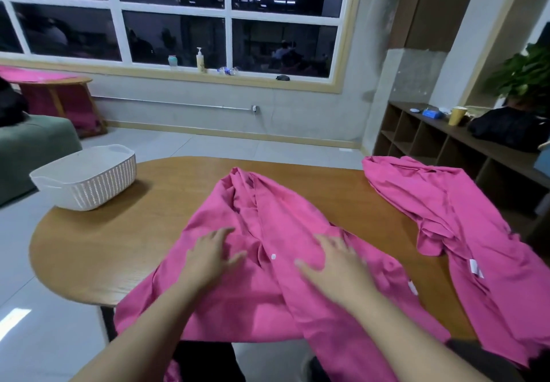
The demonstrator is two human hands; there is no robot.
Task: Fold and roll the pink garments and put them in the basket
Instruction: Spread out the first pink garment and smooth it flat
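The wooden surface carries two pink garments and a basket. The near garment lies crumpled at the centre of the surface, directly in front of the person; its lower edge hangs over the near rim. A white button shows on the cloth between the two hands.

The left hand rests palm-down on the near garment, fingers straight and slightly spread, gripping nothing. The right hand rests palm-down on the same garment, fingers straight and spread, gripping nothing. The hands are apart, one on each side of the button.

The second garment lies loosely spread at the right end of the surface, beside the near garment and partly draped over the right edge. A white label shows on it.

The basket is white, ribbed and stands upright at the far left corner of the surface, well apart from both garments. No cloth is visible inside it.
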